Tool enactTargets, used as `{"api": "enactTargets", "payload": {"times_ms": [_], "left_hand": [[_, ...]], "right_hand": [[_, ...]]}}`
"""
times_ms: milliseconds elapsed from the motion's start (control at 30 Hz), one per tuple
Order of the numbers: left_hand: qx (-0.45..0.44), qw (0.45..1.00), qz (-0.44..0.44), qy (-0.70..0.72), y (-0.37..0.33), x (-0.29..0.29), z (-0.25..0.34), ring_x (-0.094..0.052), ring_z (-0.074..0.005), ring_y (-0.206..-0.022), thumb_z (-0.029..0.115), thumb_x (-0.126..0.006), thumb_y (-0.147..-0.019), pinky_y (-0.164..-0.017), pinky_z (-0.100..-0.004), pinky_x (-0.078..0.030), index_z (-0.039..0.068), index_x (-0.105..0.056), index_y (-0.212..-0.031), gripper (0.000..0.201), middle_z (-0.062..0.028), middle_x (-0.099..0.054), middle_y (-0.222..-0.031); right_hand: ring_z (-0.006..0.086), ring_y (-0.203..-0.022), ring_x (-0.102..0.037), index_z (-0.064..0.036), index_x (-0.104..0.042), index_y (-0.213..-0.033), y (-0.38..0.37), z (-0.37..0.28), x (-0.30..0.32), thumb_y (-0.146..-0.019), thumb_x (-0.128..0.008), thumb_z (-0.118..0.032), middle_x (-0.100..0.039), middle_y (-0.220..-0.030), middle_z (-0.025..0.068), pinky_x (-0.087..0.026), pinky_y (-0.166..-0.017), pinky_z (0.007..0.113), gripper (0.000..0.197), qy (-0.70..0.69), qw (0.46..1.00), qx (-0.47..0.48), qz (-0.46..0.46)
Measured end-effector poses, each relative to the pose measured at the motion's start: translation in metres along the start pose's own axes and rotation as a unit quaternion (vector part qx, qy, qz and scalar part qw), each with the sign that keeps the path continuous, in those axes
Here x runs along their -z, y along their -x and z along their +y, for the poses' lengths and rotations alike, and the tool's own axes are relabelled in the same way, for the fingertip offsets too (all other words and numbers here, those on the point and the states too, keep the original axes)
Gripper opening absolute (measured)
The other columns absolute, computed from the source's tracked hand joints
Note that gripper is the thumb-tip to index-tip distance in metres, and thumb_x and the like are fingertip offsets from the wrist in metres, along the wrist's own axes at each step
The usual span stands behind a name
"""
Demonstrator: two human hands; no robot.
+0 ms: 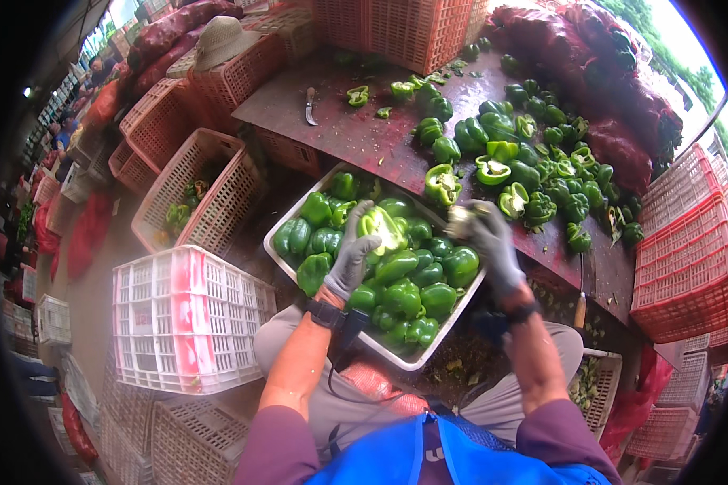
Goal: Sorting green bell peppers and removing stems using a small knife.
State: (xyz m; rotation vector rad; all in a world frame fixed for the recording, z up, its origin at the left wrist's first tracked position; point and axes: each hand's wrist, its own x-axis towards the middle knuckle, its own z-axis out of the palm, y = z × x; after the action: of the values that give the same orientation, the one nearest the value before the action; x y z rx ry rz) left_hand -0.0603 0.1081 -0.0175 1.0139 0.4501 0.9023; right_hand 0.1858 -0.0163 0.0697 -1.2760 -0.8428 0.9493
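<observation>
My left hand, in a grey glove, holds a cut green bell pepper with its pale inside facing up. It is over a white tray heaped with whole green bell peppers. To the right, my right hand, also gloved, is closed at the tray's far right edge. A pale green piece, blurred and perhaps a pepper core, is in its fingers. Just beyond lies a cut pepper on the dark red table, among many whole and cut peppers.
A small curved knife lies on the table; a wooden-handled knife is at its right edge. Plastic crates stand left, right and behind. Red mesh sacks are piled at the back right.
</observation>
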Motion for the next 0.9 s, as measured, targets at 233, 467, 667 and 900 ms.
{"api": "enactTargets", "payload": {"times_ms": [233,467,667,900], "left_hand": [[-0.075,0.607,0.059,-0.789,-0.04,-0.004,-0.008,-0.04,-0.0445,-0.144,0.031,-0.077,-0.082,-0.12,-0.0535,-0.034,0.024,-0.037,-0.16,0.088,-0.0174,-0.032,-0.163],[0.048,0.512,0.009,-0.858,-0.084,0.063,-0.085,-0.031,-0.0481,-0.152,0.052,-0.056,-0.101,-0.124,-0.0607,-0.019,0.031,-0.037,-0.163,0.068,-0.0149,-0.032,-0.17],[0.022,0.531,0.016,-0.847,-0.092,0.059,-0.105,-0.028,-0.0498,-0.154,0.051,-0.054,-0.102,-0.129,-0.0582,-0.006,0.03,-0.034,-0.165,0.069,-0.0176,-0.026,-0.172],[0.044,0.521,0.036,-0.852,-0.084,0.067,-0.089,-0.027,-0.0482,-0.154,0.049,-0.055,-0.102,-0.13,-0.0579,-0.004,0.03,-0.035,-0.165,0.069,-0.0171,-0.024,-0.172]], "right_hand": [[0.0333,-0.116,-0.067,-0.0025,-0.058,-0.136,0.162,-0.075,0.238,-0.099,-0.056,0.002,-0.069,-0.123,0.0193,-0.053,-0.099,0.041,0.037,0.572,0.78,0.099,0.233],[0.045,-0.116,-0.064,-0.0048,-0.055,-0.138,0.375,0.021,0.424,-0.097,-0.052,-0.003,-0.065,-0.128,0.025,-0.052,-0.096,0.05,0.041,0.729,0.576,-0.164,0.331],[0.044,-0.122,-0.061,-0.0026,-0.056,-0.136,0.472,0.113,0.491,-0.095,-0.053,-0.002,-0.063,-0.132,0.0286,-0.05,-0.101,0.049,0.041,0.683,0.523,-0.336,0.384],[0.0416,-0.121,-0.06,-0.0028,-0.058,-0.137,0.238,0.025,0.419,-0.091,-0.06,-0.005,-0.063,-0.131,0.0247,-0.048,-0.104,0.047,0.046,0.708,0.614,-0.149,0.315]]}}
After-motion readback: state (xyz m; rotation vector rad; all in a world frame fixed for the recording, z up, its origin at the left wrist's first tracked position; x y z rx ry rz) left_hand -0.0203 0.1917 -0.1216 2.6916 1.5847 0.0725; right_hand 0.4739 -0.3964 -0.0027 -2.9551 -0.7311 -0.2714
